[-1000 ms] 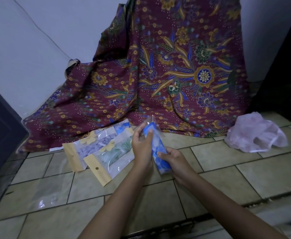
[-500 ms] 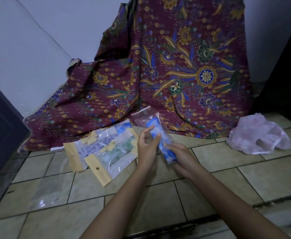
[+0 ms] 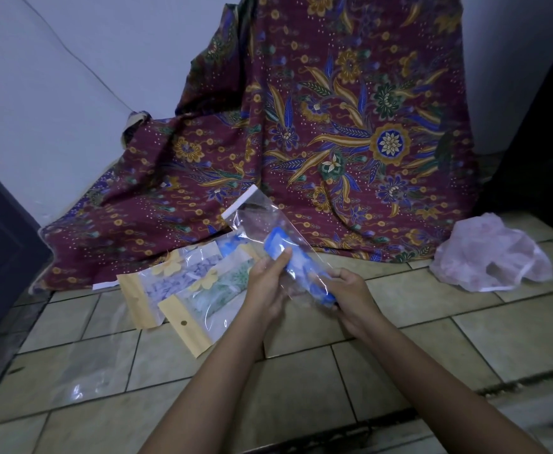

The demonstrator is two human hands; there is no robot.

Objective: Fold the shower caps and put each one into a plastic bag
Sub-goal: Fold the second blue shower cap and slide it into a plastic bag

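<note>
**Rolled blue cap held inside a clear bag, both hands closed on it**

The left hand (image 3: 265, 283) has its grip closed around the middle of a clear plastic bag (image 3: 268, 224), thumb pressed on top of the rolled blue shower cap (image 3: 293, 260) inside it. The right hand (image 3: 350, 296) has a narrow, pinching grip on the lower end of the same bag, fingers curled round the bottom of the roll. The bag is held above the tiled floor (image 3: 465, 322), slanting up and to the left, its open end and white strip uppermost.

The bag is thin, glossy and crinkled, catching small highlights. The cap is a tight blue tube with paler patches, sitting in the lower half of the bag. On the floor just left of the hands lie two packed bags (image 3: 183, 290) with tan header strips and yellow flower prints, overlapping; the nearer one has a punched hole. Another empty clear bag (image 3: 82, 371) lies flat nearer the camera. A crumpled pale pink plastic bag (image 3: 491, 257) lies well apart on the right. Behind everything a maroon patterned cloth (image 3: 334, 126) drapes down the wall onto the floor.

Compared with half a second ago, the bag's empty top now stands out longer and straighter, with the white strip plainly in view, and the left thumb lies flat on the roll instead of being lifted over it
</note>
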